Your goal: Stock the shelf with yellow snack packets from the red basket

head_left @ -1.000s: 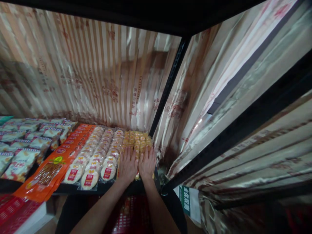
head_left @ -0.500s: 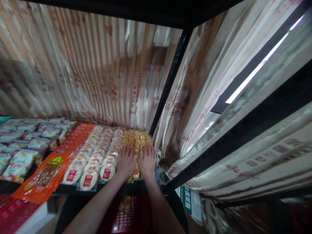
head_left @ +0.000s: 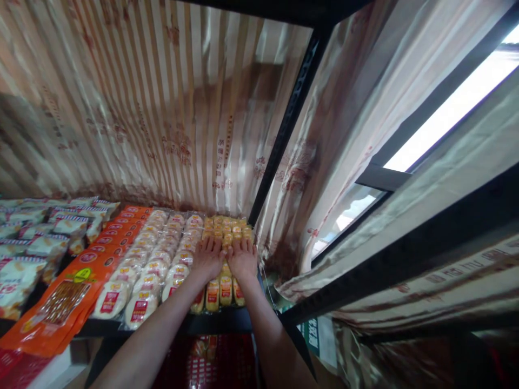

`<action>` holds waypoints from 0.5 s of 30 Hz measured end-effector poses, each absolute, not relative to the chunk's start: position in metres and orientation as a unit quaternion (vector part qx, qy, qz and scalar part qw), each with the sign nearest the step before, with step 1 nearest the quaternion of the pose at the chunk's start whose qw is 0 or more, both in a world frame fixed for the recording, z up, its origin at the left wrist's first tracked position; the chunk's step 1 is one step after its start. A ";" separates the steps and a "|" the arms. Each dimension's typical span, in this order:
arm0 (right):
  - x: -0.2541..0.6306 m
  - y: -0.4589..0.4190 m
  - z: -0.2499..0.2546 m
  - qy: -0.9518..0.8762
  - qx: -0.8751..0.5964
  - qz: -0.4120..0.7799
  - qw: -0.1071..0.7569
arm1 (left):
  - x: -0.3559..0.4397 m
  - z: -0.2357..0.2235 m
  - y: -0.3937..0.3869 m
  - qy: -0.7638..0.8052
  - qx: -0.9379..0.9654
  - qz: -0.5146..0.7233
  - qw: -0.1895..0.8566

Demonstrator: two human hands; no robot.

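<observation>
Small yellow wrapped snack packs (head_left: 226,292) lie in rows at the shelf's right end, by the black post. My left hand (head_left: 208,258) rests palm down on the left part of these rows, fingers stretched toward the back. Beside it my right hand (head_left: 242,260) lies flat on the right part, fingers extended. Both hands touch the packs and cover some of them. Left of my hands are rows of round white crackers (head_left: 141,309) in clear wrappers with red labels. Next to those, orange snack bags (head_left: 67,297) overlap in a line.
White snack bags (head_left: 20,278) fill the shelf's left side. A red plastic basket (head_left: 239,362) sits below the shelf edge (head_left: 219,322). Black posts (head_left: 286,129) and wrinkled striped sheeting (head_left: 182,108) enclose the back and right. A white and green package (head_left: 318,337) is low at right.
Both hands have slid slightly toward the back over the yellow packs, uncovering the front ones. The view has shifted, showing more of the bright gap at right.
</observation>
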State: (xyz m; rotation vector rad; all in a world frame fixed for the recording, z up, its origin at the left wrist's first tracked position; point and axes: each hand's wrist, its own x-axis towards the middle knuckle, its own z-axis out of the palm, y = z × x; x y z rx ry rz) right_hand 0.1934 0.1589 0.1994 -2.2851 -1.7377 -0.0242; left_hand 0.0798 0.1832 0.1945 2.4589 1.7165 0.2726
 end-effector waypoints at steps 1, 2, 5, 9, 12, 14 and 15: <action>0.193 0.161 0.200 -0.597 -0.790 -0.012 0.139 | 0.081 0.195 0.185 0.570 0.814 0.098 0.059; 0.193 0.164 0.200 -0.596 -0.790 -0.017 0.145 | 0.082 0.195 0.189 0.572 0.812 0.105 0.053; 0.193 0.174 0.202 -0.599 -0.785 -0.023 0.155 | 0.084 0.197 0.200 0.574 0.810 0.111 0.037; 0.195 0.181 0.200 -0.608 -0.782 0.015 0.137 | 0.086 0.192 0.211 0.569 0.817 0.081 0.051; 0.196 0.181 0.197 -0.615 -0.776 0.025 0.136 | 0.087 0.189 0.212 0.568 0.817 0.074 0.067; 0.196 0.179 0.197 -0.613 -0.775 0.017 0.149 | 0.087 0.189 0.212 0.567 0.817 0.077 0.070; 0.197 0.177 0.198 -0.609 -0.777 0.009 0.160 | 0.086 0.190 0.211 0.568 0.816 0.079 0.070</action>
